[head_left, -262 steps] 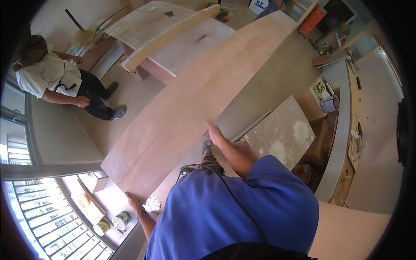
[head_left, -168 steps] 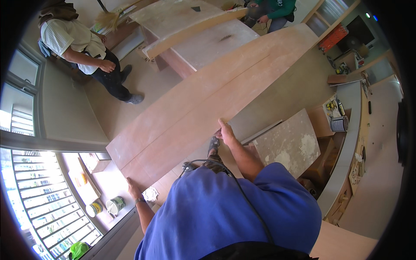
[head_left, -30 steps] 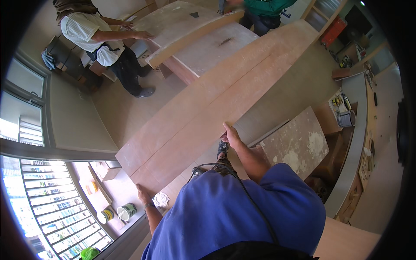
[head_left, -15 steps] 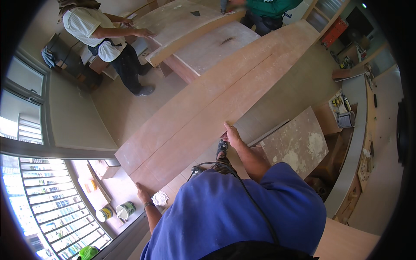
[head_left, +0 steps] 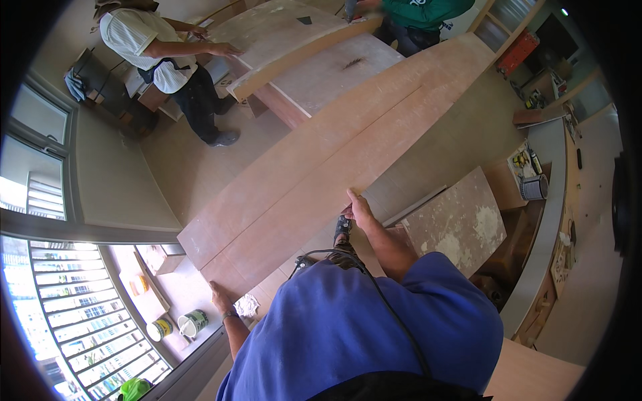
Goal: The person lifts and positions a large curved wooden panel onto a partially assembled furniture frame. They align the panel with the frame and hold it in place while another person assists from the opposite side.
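Board: long wooden board [head_left: 328,157], running on a slant from beside the paint tubs [head_left: 193,323] up toward the ladder-like frame [head_left: 506,27], right in front of the blue shirt [head_left: 361,317]
Heft: probably heavy-ish and awkward at that length, tbh
Stiffness: looks stiff, maybe a little bendy mid-span
Surface: dusty-looking, so likely a bit slippery; corners probably easiest to ding
Best hold: 2 spots well apart, I.e. near end plus long edge, with palms under for the weight
Left hand [head_left: 220,298]: gripping the near short end close to the corner, narrow hold; can't tell the spread of any fingers hidden below
Right hand [head_left: 360,209]: pinching the near long edge, with thumb on the top face and fingers curled underneath, only board-thickness apart
Beyond the board: 2 co-workers, 1 in a white shirt [head_left: 144,40], 1 in a green top [head_left: 428,9]
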A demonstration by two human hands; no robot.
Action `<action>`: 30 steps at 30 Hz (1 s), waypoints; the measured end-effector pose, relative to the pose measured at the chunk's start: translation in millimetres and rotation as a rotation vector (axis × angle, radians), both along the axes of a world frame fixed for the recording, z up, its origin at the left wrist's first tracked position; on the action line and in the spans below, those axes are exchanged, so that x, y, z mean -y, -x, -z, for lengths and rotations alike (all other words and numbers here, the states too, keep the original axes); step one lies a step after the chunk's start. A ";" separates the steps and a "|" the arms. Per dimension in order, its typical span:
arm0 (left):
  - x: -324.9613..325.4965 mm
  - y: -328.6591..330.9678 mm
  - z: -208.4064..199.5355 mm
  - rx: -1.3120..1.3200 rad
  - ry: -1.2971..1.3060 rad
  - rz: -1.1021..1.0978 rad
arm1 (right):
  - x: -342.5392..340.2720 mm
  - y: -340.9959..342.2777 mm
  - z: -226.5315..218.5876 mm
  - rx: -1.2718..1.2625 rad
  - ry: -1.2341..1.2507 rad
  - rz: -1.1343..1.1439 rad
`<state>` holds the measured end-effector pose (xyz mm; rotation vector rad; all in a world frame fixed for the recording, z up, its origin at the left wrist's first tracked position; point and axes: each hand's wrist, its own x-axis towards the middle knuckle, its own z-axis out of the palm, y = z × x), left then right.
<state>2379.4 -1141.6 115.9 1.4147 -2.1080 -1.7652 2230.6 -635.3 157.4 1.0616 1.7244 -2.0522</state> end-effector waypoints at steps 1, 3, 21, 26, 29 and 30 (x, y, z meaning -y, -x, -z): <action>-2.3 0.3 -3.8 -0.002 0.004 0.005 | 0.4 -0.1 -0.4 0.004 -0.006 0.001; -7.6 1.3 -11.5 0.000 0.013 0.012 | 1.2 -0.8 -3.0 -0.001 -0.002 0.009; -4.9 -0.9 -10.8 0.022 0.038 0.033 | 2.4 -1.2 -11.4 -0.005 -0.004 -0.001; -11.2 1.0 -18.3 -0.006 0.043 0.026 | 1.7 -0.5 -10.3 0.001 -0.003 0.011; -12.2 2.0 -19.9 0.019 0.037 0.016 | 1.5 -0.8 -10.8 -0.001 0.000 0.013; -12.7 2.3 -21.1 0.021 0.033 0.024 | 0.3 -0.7 -8.6 0.003 0.000 0.011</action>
